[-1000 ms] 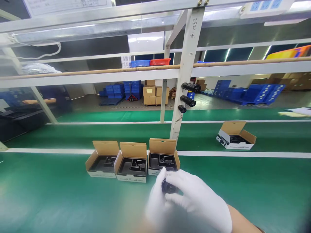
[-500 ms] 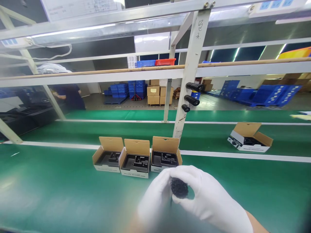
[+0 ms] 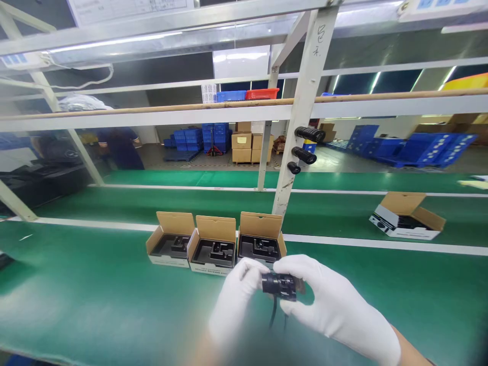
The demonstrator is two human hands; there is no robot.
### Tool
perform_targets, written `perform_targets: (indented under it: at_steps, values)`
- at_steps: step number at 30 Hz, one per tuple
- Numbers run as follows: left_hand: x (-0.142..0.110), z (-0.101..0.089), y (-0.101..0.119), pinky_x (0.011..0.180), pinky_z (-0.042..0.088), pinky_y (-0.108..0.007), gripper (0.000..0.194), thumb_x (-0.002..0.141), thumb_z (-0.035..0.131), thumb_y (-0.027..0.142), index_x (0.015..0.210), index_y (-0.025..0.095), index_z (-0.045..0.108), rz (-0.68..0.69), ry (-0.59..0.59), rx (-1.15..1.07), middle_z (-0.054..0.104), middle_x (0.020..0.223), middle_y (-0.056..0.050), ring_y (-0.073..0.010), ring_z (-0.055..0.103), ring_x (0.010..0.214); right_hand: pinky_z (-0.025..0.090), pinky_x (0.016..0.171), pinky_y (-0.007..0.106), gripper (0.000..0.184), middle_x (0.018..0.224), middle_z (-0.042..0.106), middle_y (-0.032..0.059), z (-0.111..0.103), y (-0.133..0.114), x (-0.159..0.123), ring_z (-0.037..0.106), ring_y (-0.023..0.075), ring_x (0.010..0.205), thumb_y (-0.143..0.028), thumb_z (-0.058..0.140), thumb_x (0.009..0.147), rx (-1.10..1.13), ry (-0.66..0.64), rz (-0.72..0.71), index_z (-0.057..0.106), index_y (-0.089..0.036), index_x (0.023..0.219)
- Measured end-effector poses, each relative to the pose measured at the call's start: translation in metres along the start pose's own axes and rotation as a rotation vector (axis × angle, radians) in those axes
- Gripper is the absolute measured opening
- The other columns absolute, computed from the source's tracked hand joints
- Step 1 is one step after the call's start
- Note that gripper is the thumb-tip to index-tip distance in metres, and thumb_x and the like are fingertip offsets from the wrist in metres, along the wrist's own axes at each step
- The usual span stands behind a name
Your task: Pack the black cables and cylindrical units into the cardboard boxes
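Both my hands wear white gloves and meet at a short black cylindrical device (image 3: 279,286) with ridged sections, held sideways above the green surface. The fingers of my left hand (image 3: 237,292) pinch its left end. My right hand (image 3: 335,305) grips the other end between thumb and fingers. A thin black cord or strap hangs below the device. Just beyond stand three open white boxes, a left one (image 3: 168,261), a middle one (image 3: 211,268) and a right one (image 3: 284,247), each with a black molded tray inside. The right box is partly covered by my hands.
Another open box (image 3: 414,233) sits on the far green belt (image 3: 331,216) at the right. A white post (image 3: 301,107) with black coiled rolls rises behind the boxes. A shelf rail (image 3: 152,118) crosses overhead. A dark object (image 3: 4,260) shows at the left edge. A person (image 3: 120,147) stands far left.
The black device has turned from end-on to sideways, and its hanging cord now shows. The far box has shifted right. A dark object has appeared at the left edge.
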State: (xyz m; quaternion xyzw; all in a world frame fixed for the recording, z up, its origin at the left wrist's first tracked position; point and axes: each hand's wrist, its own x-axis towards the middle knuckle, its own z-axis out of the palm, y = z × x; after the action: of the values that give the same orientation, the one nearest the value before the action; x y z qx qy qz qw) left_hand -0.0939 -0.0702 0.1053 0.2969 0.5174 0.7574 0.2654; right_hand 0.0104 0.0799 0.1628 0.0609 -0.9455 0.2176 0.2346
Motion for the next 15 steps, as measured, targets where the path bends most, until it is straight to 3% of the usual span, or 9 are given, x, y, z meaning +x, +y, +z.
perform_targets:
  at_steps: [2, 3, 5, 6, 8, 10, 12, 15]
  values:
    - [0.003, -0.007, -0.025, 0.095, 0.042, -0.042, 0.062, 0.089, 0.033, 0.066, 0.097, 0.014, 0.065, -0.115, -0.164, -0.090, 0.066, 0.096, -0.012, -0.0248, 0.058, 0.096, 0.054, 0.074, 0.030, 0.034, 0.102, 0.067, 0.0024, -0.001, 0.009, 0.011, 0.064, 0.0172, 0.083, -0.021, 0.060, 0.074, -0.038, 0.086, 0.053, 0.059, -0.025, 0.107]
    - [0.002, -0.011, -0.040, 0.098, 0.041, -0.046, 0.073, 0.086, 0.027, 0.073, 0.098, 0.012, 0.066, -0.239, -0.240, -0.156, 0.067, 0.093, -0.014, -0.0273, 0.059, 0.097, 0.053, 0.076, 0.031, 0.034, 0.103, 0.067, 0.0029, 0.000, 0.019, 0.019, 0.064, 0.0181, 0.085, -0.025, 0.060, 0.077, -0.066, 0.155, 0.100, 0.057, -0.024, 0.110]
    - [-0.009, -0.018, -0.066, 0.096, 0.042, -0.051, 0.084, 0.076, 0.026, 0.084, 0.095, 0.013, 0.068, -0.504, -0.304, -0.250, 0.067, 0.082, -0.016, -0.0318, 0.062, 0.093, 0.051, 0.080, 0.032, 0.034, 0.106, 0.066, 0.0047, 0.008, 0.047, 0.039, 0.064, 0.0194, 0.090, -0.031, 0.058, 0.081, -0.150, 0.242, 0.239, 0.055, -0.022, 0.114]
    - [-0.016, -0.022, -0.076, 0.095, 0.043, -0.053, 0.086, 0.072, 0.028, 0.086, 0.093, 0.014, 0.069, -0.552, -0.301, -0.253, 0.066, 0.076, -0.015, -0.0331, 0.063, 0.090, 0.050, 0.079, 0.031, 0.033, 0.108, 0.065, 0.0057, 0.015, 0.065, 0.050, 0.065, 0.0197, 0.091, -0.031, 0.057, 0.083, -0.207, 0.236, 0.314, 0.054, -0.021, 0.114]
    - [-0.033, -0.032, -0.088, 0.093, 0.045, -0.053, 0.085, 0.067, 0.034, 0.089, 0.099, 0.018, 0.068, -0.560, -0.244, -0.241, 0.062, 0.071, -0.011, -0.0324, 0.063, 0.085, 0.047, 0.074, 0.028, 0.027, 0.110, 0.064, 0.0078, 0.036, 0.100, 0.068, 0.065, 0.0192, 0.090, -0.028, 0.054, 0.086, -0.373, 0.069, 0.409, 0.055, -0.019, 0.112]
    - [-0.046, -0.043, -0.089, 0.089, 0.047, -0.049, 0.080, 0.067, 0.045, 0.085, 0.112, 0.022, 0.064, -0.526, -0.163, -0.203, 0.061, 0.074, -0.008, -0.0278, 0.063, 0.079, 0.044, 0.070, 0.028, 0.021, 0.107, 0.065, 0.0096, 0.063, 0.128, 0.080, 0.066, 0.0201, 0.087, -0.024, 0.052, 0.088, -0.557, -0.167, 0.401, 0.057, -0.018, 0.107]
    - [-0.053, -0.053, -0.087, 0.076, 0.051, -0.041, 0.076, 0.069, 0.056, 0.077, 0.123, 0.024, 0.057, -0.514, -0.093, -0.148, 0.061, 0.078, -0.006, -0.0209, 0.060, 0.067, 0.041, 0.073, 0.032, 0.016, 0.101, 0.067, 0.0116, 0.088, 0.145, 0.085, 0.067, 0.0233, 0.088, -0.020, 0.053, 0.086, -0.660, -0.317, 0.346, 0.059, -0.016, 0.100]
    - [-0.054, -0.063, -0.085, 0.055, 0.045, -0.031, 0.070, 0.072, 0.058, 0.073, 0.122, 0.024, 0.059, -0.525, -0.043, -0.051, 0.059, 0.071, -0.004, -0.0132, 0.048, 0.049, 0.037, 0.080, 0.036, 0.012, 0.090, 0.069, 0.0138, 0.110, 0.154, 0.083, 0.067, 0.0269, 0.087, -0.014, 0.058, 0.081, -0.701, -0.427, 0.277, 0.061, -0.013, 0.093]
